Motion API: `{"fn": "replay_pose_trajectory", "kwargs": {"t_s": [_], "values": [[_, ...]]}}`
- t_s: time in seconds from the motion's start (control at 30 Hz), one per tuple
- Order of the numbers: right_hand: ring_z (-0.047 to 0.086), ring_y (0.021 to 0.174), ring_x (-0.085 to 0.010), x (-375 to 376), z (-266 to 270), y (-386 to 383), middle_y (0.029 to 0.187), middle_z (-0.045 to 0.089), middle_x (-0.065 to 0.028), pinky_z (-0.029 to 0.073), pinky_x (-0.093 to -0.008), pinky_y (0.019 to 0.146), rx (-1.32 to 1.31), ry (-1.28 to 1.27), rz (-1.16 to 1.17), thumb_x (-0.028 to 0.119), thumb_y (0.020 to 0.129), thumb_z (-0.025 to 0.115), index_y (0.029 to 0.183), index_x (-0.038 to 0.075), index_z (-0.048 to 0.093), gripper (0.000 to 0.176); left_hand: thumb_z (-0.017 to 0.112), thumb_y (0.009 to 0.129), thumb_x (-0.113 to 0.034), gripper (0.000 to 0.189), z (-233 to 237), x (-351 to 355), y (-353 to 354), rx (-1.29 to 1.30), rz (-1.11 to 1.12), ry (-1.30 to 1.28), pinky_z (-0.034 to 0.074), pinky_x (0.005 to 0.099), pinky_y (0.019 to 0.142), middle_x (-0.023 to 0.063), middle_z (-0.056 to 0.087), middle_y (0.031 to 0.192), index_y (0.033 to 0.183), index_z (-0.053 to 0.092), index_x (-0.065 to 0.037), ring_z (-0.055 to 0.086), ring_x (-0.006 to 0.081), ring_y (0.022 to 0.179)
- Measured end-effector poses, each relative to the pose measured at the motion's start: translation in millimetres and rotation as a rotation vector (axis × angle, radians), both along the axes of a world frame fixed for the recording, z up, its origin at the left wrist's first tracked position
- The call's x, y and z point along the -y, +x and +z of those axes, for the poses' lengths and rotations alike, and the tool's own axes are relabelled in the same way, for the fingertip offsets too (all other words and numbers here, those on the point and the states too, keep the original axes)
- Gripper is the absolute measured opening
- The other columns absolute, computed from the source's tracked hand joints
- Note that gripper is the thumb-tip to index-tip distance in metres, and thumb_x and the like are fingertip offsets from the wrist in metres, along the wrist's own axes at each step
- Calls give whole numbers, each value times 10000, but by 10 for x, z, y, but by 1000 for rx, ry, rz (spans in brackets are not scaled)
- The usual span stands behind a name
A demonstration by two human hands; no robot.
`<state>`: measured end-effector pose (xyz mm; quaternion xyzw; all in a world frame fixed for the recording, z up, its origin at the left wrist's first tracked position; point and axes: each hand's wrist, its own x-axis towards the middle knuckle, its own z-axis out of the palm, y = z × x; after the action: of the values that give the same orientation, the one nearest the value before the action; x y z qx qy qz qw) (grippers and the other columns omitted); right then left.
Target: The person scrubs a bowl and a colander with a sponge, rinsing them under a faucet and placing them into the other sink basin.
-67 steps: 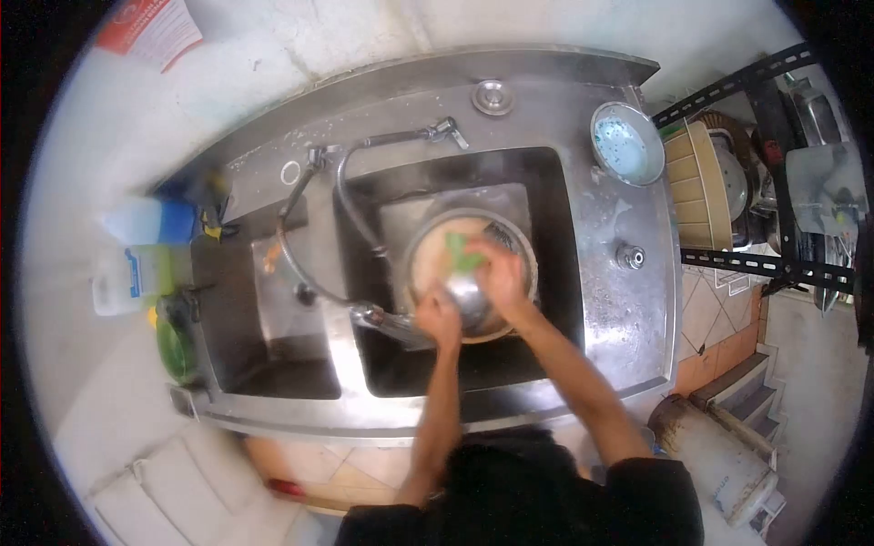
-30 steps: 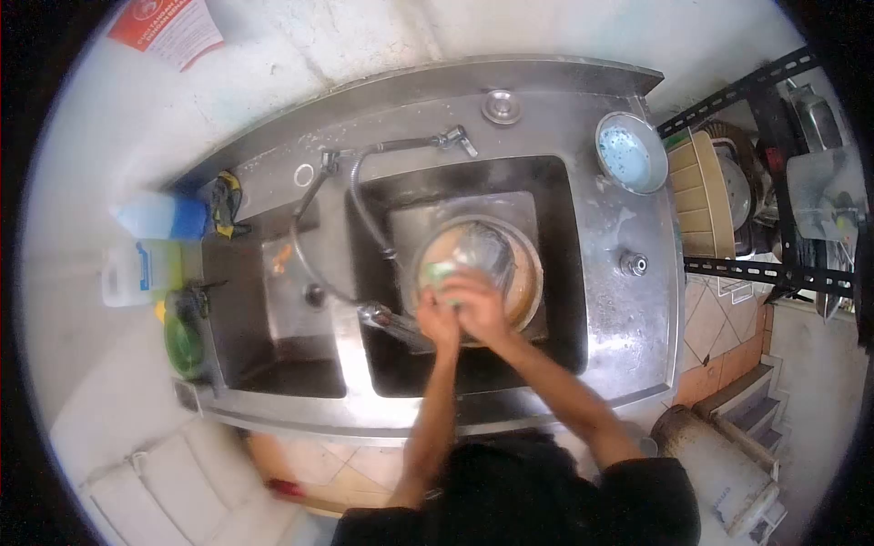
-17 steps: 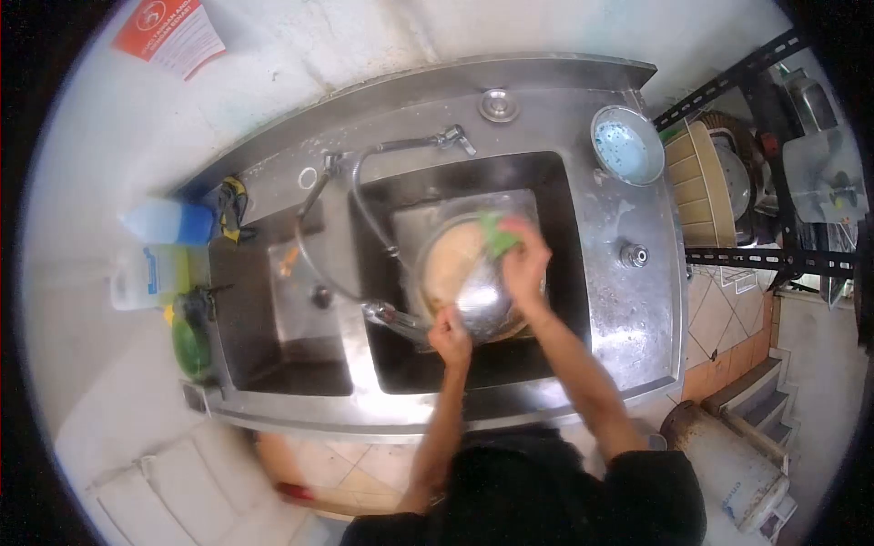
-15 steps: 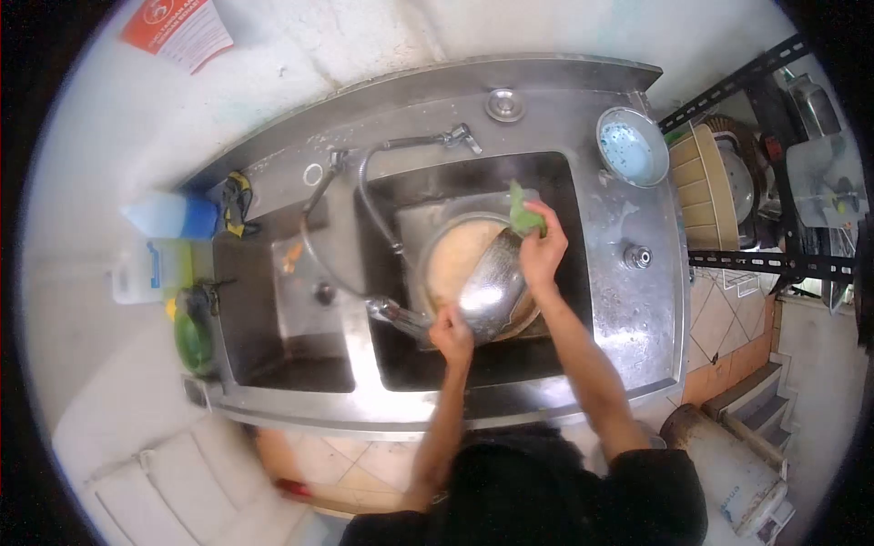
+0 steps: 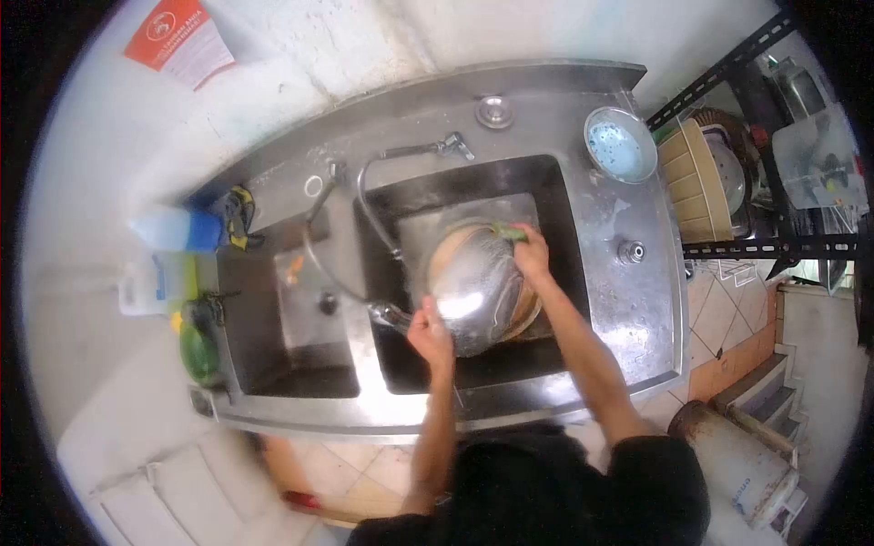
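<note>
A shiny round piece of metalware (image 5: 482, 289), a bowl or a lid, is held tilted over the right sink basin (image 5: 566, 318). My left hand (image 5: 431, 335) grips its lower left edge. In my right hand (image 5: 531, 255), closed fingers press a green scouring pad (image 5: 508, 231) against the upper right rim; the hand covers part of the pad. Behind the metalware is a wide round vessel with tan contents (image 5: 446, 252), mostly hidden. Close to my left hand, a hose's spray head (image 5: 390, 315) rests by the basin's left side.
A basin of bluish liquid (image 5: 621, 146) stands at the counter's back right. Drain strainers (image 5: 494, 112) sit on the steel. Bottles of blue liquid (image 5: 193, 229) and green liquid (image 5: 198, 353) line the left end. A black metal rack (image 5: 774, 247) stands at right.
My right hand has moved slightly down and left, bringing the scouring pad from above the metalware onto its rim. The metalware has turned and shows more of its surface. My left hand shifted slightly left.
</note>
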<state>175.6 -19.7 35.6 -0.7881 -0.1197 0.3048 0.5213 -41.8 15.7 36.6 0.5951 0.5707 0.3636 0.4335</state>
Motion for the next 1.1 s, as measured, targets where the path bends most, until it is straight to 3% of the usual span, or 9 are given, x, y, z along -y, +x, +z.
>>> {"fn": "replay_pose_trajectory", "kwargs": {"t_s": [0.07,0.23,0.3,0.43,0.53,0.63,0.83,1.0,1.1], "values": [[608,994,-226,69,-207,-295,974,654,-129,453,-320,885,307,100,-183,-127,731,446,958,48,640,346,583,938,-277,406,-57,-177,144,-1,36,67,293,286,471,-23,411,545,661,586,20,328,86,539],[591,981,-218,116,193,-1035,937,639,-109,460,-356,878,534,552,80,-150,705,487,889,35,612,289,478,983,-366,482,327,-213,265,292,153,-210,353,276,491,-11,534,588,806,649,49,386,89,534],[595,1003,-232,79,-26,-874,996,649,-115,429,-353,924,353,622,-14,-98,718,574,885,53,623,231,476,986,-356,462,125,-195,109,306,166,-336,355,251,501,0,566,655,870,674,45,427,67,594],[615,971,-215,105,21,-1005,912,669,-95,407,-367,965,131,346,-78,-91,673,596,824,72,628,224,476,985,-364,472,-68,-109,102,210,256,-326,431,256,565,70,622,871,1051,629,77,510,104,706],[642,965,-234,296,138,-1167,927,675,-119,476,-291,834,629,426,145,-119,693,503,771,64,650,247,483,973,-389,520,119,-130,48,374,469,-667,506,321,695,91,620,966,1102,595,103,584,174,789],[640,980,-238,407,-309,-677,885,695,-109,467,-349,898,135,169,-6,-121,644,625,779,60,642,226,475,973,-403,527,23,-134,-70,285,524,-666,504,327,685,83,621,963,1107,599,91,578,177,785],[648,942,-261,558,-88,-1244,962,677,-141,470,-360,850,557,281,186,-153,693,455,848,53,648,322,484,961,-433,524,-220,-148,-79,340,555,-607,498,319,661,75,625,920,1104,616,53,563,177,759],[631,907,-263,410,-498,-780,918,674,-125,462,-331,856,142,168,-99,-117,687,469,821,52,657,286,484,960,-430,500,-242,-153,-168,179,623,-769,512,336,667,79,622,952,1122,607,27,578,204,774],[627,909,-247,514,-365,-1021,903,676,-110,453,-322,866,290,121,-41,-118,665,472,825,60,663,307,489,955,-437,504,-215,-131,-174,552,650,-723,524,339,701,81,612,1017,1140,586,22,593,224,797]]}}
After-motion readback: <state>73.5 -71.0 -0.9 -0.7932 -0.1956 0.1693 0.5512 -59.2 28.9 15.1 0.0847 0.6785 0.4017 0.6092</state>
